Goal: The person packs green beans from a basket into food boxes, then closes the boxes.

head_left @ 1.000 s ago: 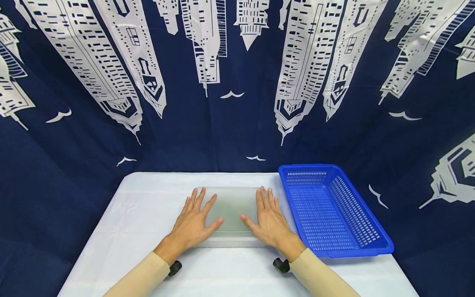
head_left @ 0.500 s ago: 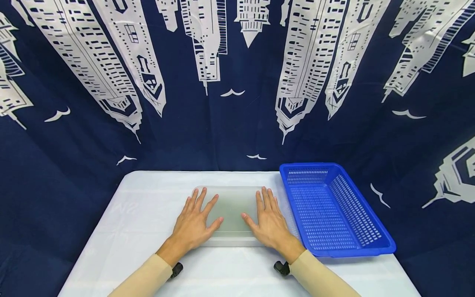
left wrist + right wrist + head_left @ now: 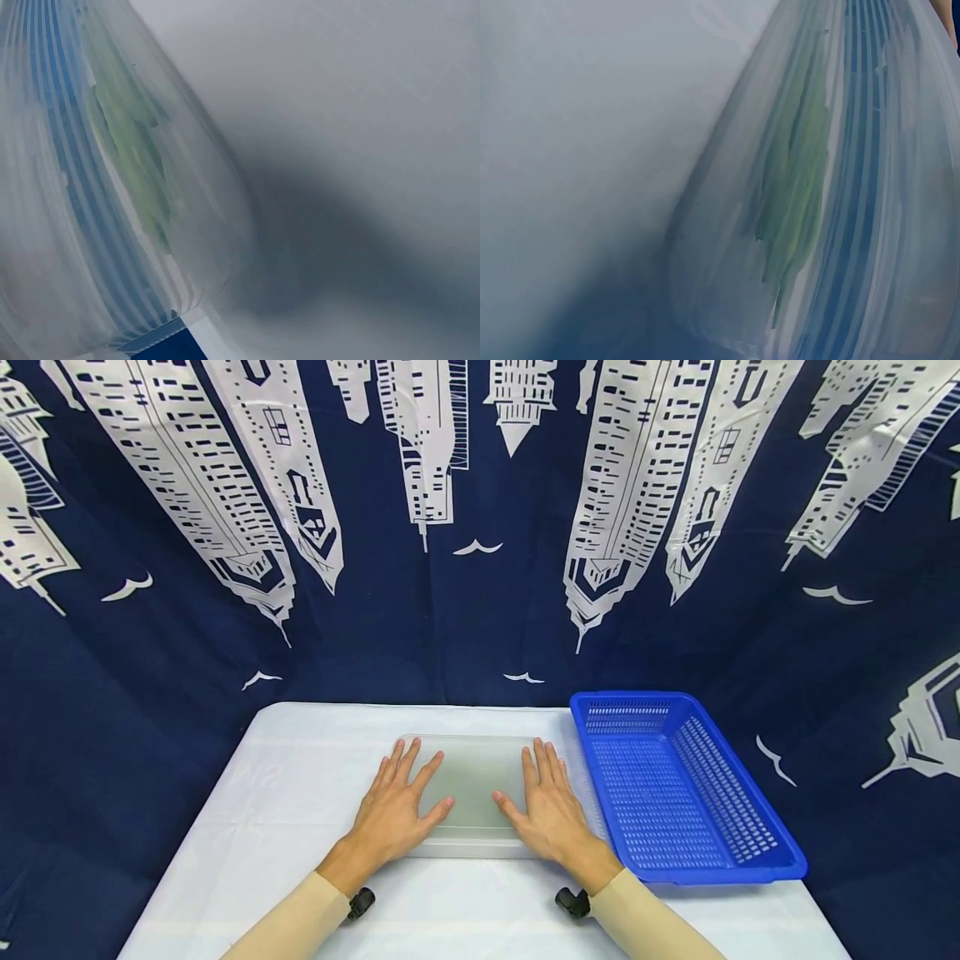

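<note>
A low, clear plastic container [image 3: 480, 781] with a flat see-through top lies on the white table in the head view. My left hand [image 3: 392, 808] rests on its left part, fingers straight and spread. On the right part lies my right hand [image 3: 552, 810], also with straight fingers, its thumb pointing inward. Both wrist views look closely at the container's rounded, ribbed wall. Through it a blurred green patch [image 3: 135, 142] shows in the left wrist view, and a similar green patch [image 3: 799, 172] in the right one. What is green cannot be made out.
A blue perforated plastic basket [image 3: 675, 793] stands right of the container, close to my right forearm. White cloth covers the table [image 3: 300, 760]. Behind it hangs a dark blue curtain [image 3: 390, 635] printed with white buildings and birds.
The head view has shifted slightly. Both hands keep their places on the container.
</note>
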